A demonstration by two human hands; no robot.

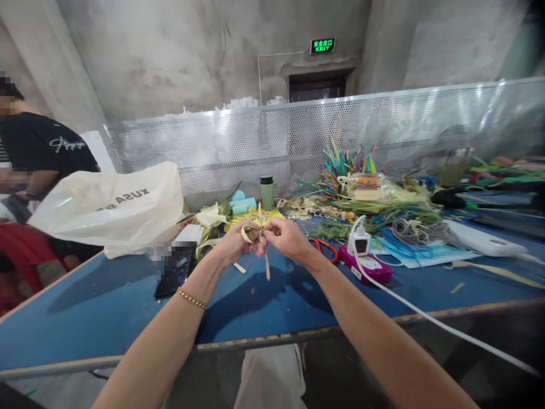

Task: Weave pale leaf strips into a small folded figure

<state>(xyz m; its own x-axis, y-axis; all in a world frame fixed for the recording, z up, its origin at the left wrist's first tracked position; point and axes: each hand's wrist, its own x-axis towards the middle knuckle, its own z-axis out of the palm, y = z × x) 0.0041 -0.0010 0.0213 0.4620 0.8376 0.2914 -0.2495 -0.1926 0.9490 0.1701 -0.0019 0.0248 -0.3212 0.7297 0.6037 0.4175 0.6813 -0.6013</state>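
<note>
Pale, flat plant-fibre strips (267, 266) are pinched between my two hands over the blue table (238, 318). My left hand (242, 240) is closed on them, with one strip curling in a loop around its fingers. Close against it, my right hand (284, 236) pinches the strips with thumb and forefinger. One narrow end stands up above the hands and another hangs below. Where the strips cross is partly hidden by the fingers. A short loose strip (239, 267) lies beneath my left hand. Red-handled scissors (327, 249) lie just beyond my right wrist.
A black phone (175, 271) and a large white plastic bag (114, 207) are on the left. Behind my hands stands a green bottle (267, 193). To the right are a purple power strip (371, 267), a white cable (419, 311) and tangled fibres (383, 218). A person (46, 147) is at far left.
</note>
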